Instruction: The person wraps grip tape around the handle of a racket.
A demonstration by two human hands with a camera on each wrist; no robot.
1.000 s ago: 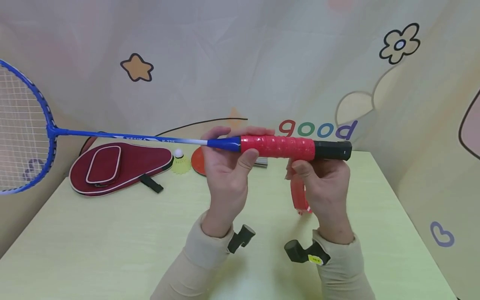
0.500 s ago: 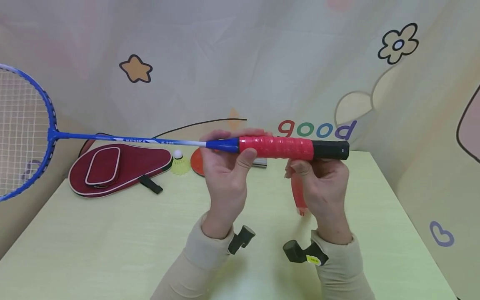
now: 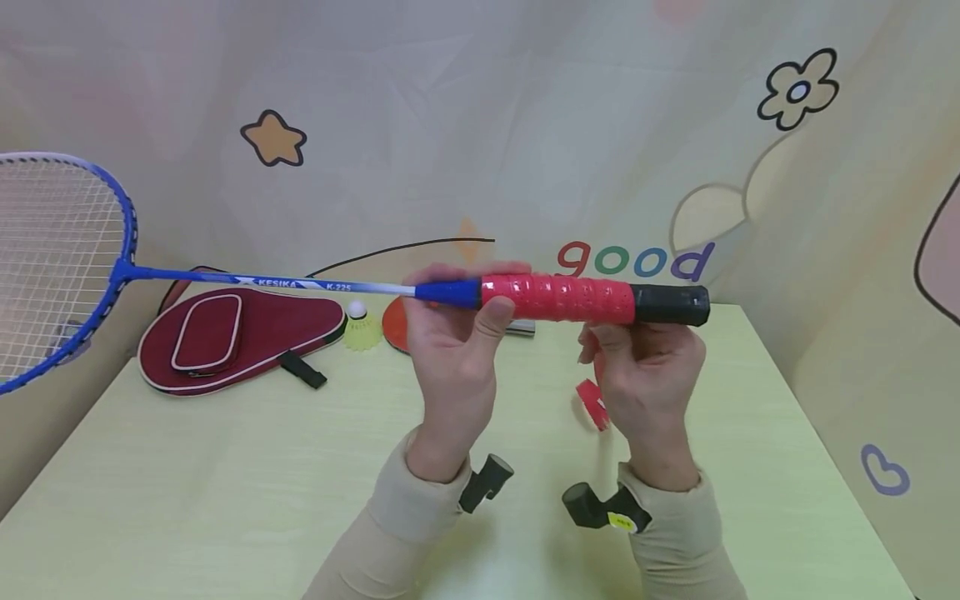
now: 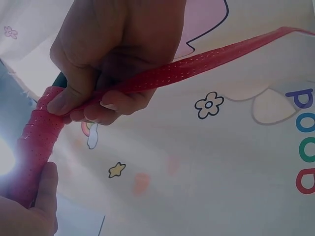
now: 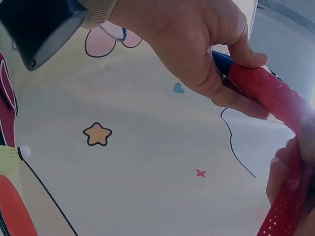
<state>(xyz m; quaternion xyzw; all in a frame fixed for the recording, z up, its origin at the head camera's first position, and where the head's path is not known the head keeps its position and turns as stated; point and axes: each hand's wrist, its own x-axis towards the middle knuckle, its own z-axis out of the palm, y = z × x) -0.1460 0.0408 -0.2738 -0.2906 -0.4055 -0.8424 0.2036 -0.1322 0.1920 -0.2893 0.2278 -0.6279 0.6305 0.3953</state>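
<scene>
A blue badminton racket (image 3: pixel 277 283) is held level above the table. Red perforated grip tape (image 3: pixel 558 297) winds round its handle, and the black butt end (image 3: pixel 671 305) is bare. My left hand (image 3: pixel 452 375) holds the handle where the blue cone meets the tape, thumb in front. Below the butt, my right hand (image 3: pixel 651 383) pinches the loose length of tape (image 4: pixel 197 66), which runs from the wrap through its fingers in the left wrist view. The tape's lower end (image 3: pixel 592 404) dangles beside the right hand in the head view; part of it is hidden behind that hand.
At the back left of the table (image 3: pixel 225 483) lies a dark red racket case (image 3: pixel 292 312) with a black strap (image 3: pixel 302 369). A yellow shuttlecock (image 3: pixel 362 327) and a red paddle (image 3: pixel 394 325), partly behind my left hand, are beside it. A patterned curtain (image 3: pixel 420 125) hangs behind.
The racket has turned about its shaft, its head now tilted differently and slightly further right. The loose tape has swung, and less of it shows beside my right hand. Both hands keep their hold.
</scene>
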